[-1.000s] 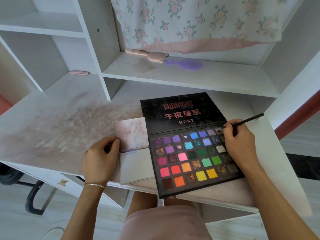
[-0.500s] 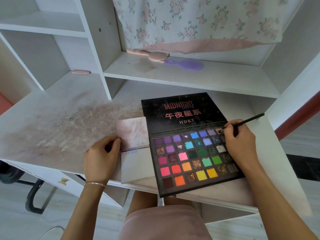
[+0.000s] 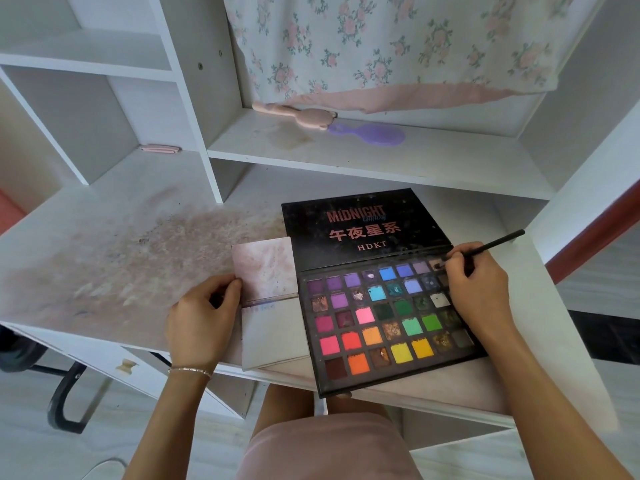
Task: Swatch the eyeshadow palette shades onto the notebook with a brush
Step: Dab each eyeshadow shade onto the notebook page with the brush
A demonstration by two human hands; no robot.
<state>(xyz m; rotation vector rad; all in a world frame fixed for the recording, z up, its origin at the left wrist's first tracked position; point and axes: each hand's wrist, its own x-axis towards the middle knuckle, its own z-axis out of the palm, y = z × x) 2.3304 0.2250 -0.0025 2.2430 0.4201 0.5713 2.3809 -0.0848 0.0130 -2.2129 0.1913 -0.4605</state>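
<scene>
Two hands work at a stained white desk around an open black eyeshadow palette with rows of bright square pans and a lid printed "MIDNIGHT" and "HDKT". At the palette's upper right corner the right hand pinches a thin black brush between curled fingers; the brush tip sits on a pale pan in the top row, though the fingers hide most of the tip and cover several pans along that edge. Just left of the palette, touching its side, lies a small open notebook, its far page smeared pink and its near page pale, with faint marks near the fold that are too small to read. The left hand grips the notebook's left edge, thumb on the page and fingers curled under. The palette's near edge overhangs the desk. On the shelf beyond the palette lie a pink hairbrush and a purple hairbrush, partly under a hanging floral cloth.
</scene>
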